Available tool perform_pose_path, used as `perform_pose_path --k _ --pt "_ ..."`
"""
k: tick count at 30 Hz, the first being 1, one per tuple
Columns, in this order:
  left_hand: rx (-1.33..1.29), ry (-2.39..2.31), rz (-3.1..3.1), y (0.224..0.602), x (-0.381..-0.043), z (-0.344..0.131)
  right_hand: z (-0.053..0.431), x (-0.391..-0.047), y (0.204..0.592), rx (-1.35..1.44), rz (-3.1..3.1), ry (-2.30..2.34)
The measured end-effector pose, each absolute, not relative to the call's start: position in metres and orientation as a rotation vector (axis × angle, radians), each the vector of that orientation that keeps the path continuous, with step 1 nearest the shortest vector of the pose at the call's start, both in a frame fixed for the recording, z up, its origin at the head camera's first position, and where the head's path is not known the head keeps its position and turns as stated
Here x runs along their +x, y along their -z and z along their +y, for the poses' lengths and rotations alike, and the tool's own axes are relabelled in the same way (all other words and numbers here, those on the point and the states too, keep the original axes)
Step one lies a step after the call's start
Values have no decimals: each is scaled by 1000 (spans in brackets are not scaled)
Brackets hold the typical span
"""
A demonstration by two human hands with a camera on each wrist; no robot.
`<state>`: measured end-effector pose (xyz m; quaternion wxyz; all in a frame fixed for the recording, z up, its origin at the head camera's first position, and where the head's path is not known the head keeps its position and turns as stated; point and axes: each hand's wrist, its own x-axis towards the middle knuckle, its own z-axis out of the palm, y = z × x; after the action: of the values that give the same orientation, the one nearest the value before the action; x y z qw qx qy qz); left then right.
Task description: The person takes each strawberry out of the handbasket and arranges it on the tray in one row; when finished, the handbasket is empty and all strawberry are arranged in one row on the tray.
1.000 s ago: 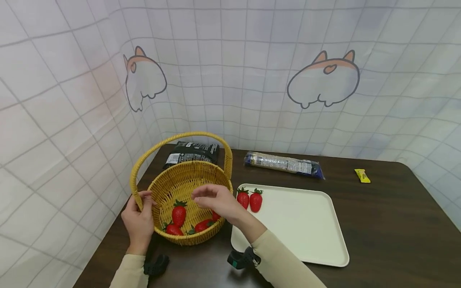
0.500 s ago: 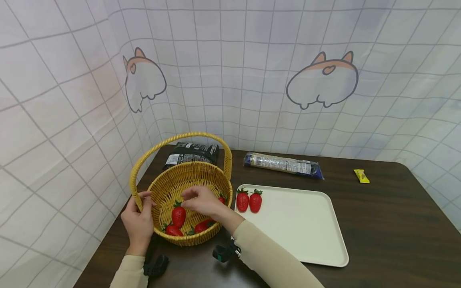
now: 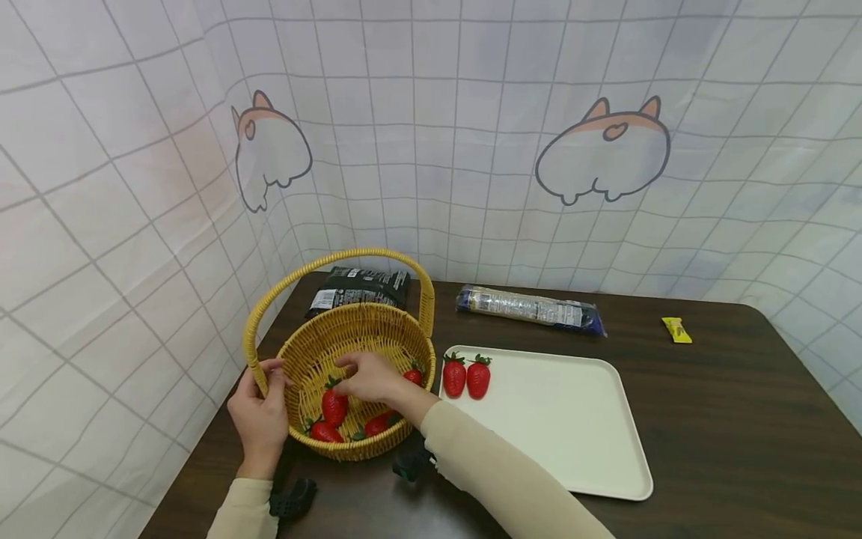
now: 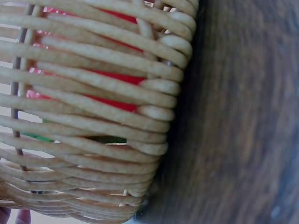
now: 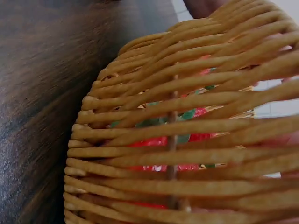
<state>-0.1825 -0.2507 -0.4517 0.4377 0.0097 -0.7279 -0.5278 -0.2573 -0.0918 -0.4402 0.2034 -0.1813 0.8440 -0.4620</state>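
A yellow woven basket (image 3: pixel 364 318) with a tall arched handle stands at the table's left. My left hand (image 3: pixel 259 412) grips it where the handle's left foot meets the rim. Inside lie several red strawberries with green leaves, among them an upright strawberry (image 3: pixel 334 410), a lower-left strawberry (image 3: pixel 326 432) and one by the right wall (image 3: pixel 413 376). My right hand (image 3: pixel 373 378) reaches into the basket, thumb and forefinger apart, with the thumb tip right at the upright strawberry's leaves. Both wrist views show mostly basket weave (image 4: pixel 93 112), with red showing through; the right hand's work is largely hidden there.
A white tray (image 3: pixel 552 419) lies right of the basket, with two strawberries (image 3: pixel 454 376) at its upper left. Behind are a black packet (image 3: pixel 360 288), a long clear-and-blue package (image 3: pixel 532 308) and a small yellow wrapped item (image 3: pixel 676 330). A white grid-patterned curtain (image 3: pixel 471 150) encloses the table.
My right hand has moved left and lower within the basket, to the upright strawberry's top, uncovering the strawberry by the right wall. The left hand has stayed on the basket.
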Motion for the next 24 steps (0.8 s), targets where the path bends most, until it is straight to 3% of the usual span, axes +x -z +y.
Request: perform_pose_path --k 24 --pt "17 1311 -1810 452 -182 -251 -96 -263 445 -832 2243 1057"
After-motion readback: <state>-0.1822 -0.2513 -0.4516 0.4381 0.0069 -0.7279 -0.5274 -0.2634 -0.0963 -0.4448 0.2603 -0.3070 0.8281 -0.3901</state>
